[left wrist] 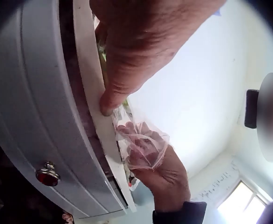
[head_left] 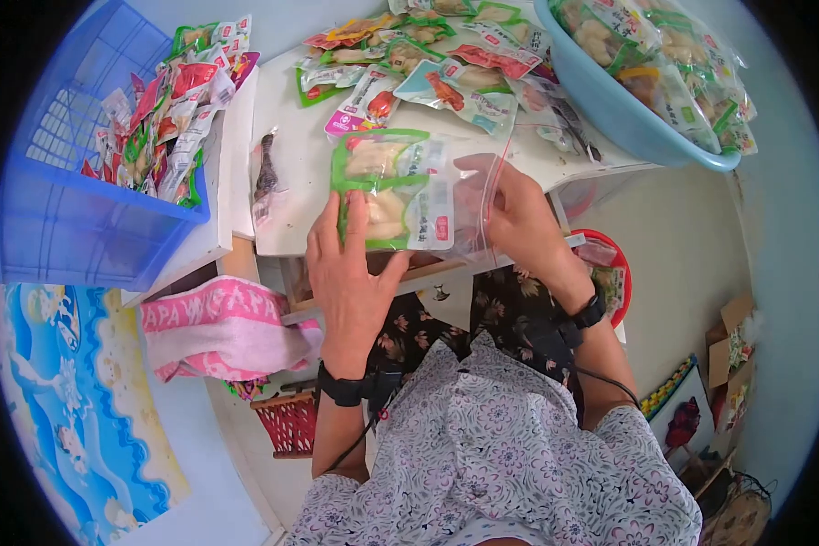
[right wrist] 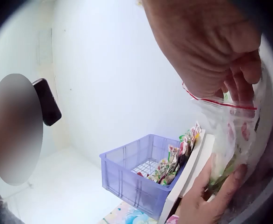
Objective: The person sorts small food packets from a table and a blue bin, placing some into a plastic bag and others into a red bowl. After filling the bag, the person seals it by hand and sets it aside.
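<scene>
Two green-edged food packets lie one beyond the other inside a clear zip bag with a red line at its mouth. My left hand rests on their left end, fingers spread and fairly straight. From the right, my right hand reaches into the bag's mouth. In the left wrist view the clear film covers the fingers of the right hand, which are slightly bent. The red line crosses below that hand in the right wrist view. Whether its fingertips touch the packets is hidden.
Loose packets are spread along the back of the white table. A dark item in clear wrap lies at the left. Beyond stand a blue crate of packets and, at the right, a light-blue basin of filled bags.
</scene>
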The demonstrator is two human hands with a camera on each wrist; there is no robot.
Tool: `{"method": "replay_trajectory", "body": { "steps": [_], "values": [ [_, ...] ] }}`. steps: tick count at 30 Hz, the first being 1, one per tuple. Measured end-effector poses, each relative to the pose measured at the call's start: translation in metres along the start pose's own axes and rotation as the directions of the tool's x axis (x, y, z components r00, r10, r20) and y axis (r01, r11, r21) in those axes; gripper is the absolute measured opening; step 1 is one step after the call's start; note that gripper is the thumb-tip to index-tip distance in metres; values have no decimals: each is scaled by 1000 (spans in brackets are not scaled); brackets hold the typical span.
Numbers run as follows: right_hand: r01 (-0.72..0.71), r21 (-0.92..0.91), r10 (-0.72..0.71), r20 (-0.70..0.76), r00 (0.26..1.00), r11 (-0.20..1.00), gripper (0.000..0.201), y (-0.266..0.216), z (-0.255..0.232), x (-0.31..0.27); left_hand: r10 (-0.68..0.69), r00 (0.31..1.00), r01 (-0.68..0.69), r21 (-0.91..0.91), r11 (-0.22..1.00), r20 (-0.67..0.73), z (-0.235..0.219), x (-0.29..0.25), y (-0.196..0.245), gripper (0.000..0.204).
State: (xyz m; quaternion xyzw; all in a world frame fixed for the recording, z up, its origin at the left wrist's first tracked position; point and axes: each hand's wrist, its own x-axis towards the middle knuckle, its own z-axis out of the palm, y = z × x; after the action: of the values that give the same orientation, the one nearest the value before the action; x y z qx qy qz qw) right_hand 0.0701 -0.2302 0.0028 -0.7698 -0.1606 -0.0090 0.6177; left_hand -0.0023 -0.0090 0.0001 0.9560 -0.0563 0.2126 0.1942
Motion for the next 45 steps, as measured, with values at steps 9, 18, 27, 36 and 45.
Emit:
{"method": "replay_trajectory", "body": {
  "steps": [9, 18, 27, 36, 45],
  "values": [
    [91, -479, -117, -25, 993, 873, 25, 9, -27, 48, -39, 999, 41, 60, 997, -32, 10, 24, 9, 75],
    [142, -96, -168, -374, 912, 985, 18, 24, -44, 25, 85, 991, -85, -2, 996, -102, -13, 41, 16, 64],
    [168, 5, -147, -459, 876, 986, 14, 27, -34, -4, 133, 974, -139, -18, 990, -184, -8, 135, -31, 48],
    [78, -155, -140, -442, 886, 985, 12, 1, -70, -72, -30, 999, 23, -195, 980, -35, 28, 211, -85, 46],
    [-69, -95, 12, -502, 865, 993, 12, 23, -85, -112, -381, 923, 386, -115, 915, 59, 62, 273, -108, 48]
  ]
}}
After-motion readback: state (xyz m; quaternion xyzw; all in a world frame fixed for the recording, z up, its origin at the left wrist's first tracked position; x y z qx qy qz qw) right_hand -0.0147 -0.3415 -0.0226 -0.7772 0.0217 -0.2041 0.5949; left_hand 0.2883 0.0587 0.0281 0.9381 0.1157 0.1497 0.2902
